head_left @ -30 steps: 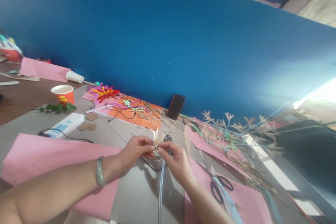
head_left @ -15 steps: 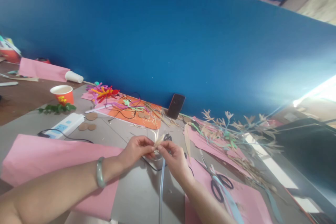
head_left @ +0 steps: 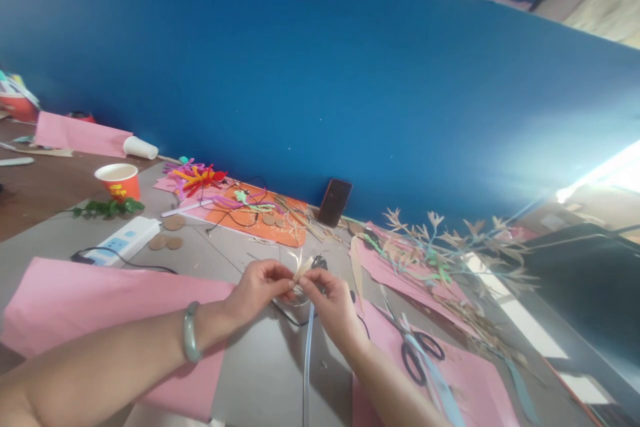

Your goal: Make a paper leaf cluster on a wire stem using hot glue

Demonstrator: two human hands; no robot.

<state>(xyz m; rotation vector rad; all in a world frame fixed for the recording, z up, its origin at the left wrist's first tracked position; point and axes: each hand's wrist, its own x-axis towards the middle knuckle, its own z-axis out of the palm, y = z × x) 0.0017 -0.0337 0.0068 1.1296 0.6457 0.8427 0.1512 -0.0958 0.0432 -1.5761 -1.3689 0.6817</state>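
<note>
Over the middle of the grey table, my left hand (head_left: 267, 285) and my right hand (head_left: 327, 297) meet, thumbs and fingers pinched together. Between the fingertips is a small bunch of pale, straw-coloured strips (head_left: 298, 265), fanning upward like dried leaves or husk. Both hands grip its lower part, which the fingers hide. Just below the hands, a clear bluish tube or rod (head_left: 309, 360) runs toward the table's front edge. A small dark round object (head_left: 320, 263) lies behind my right fingers. A dark cable passes beneath the hands.
Scissors (head_left: 414, 353) lie on pink paper (head_left: 480, 380) at the right, near dried leafy branches (head_left: 435, 247). A phone (head_left: 335, 202) leans against the blue wall (head_left: 310, 80). Leftward are a power strip (head_left: 120, 240), a paper cup (head_left: 119, 181) and colourful pipe cleaners (head_left: 197, 177).
The pale strips between my fingers have shifted and now spread apart more at the top. Both hands stay in nearly the same place.
</note>
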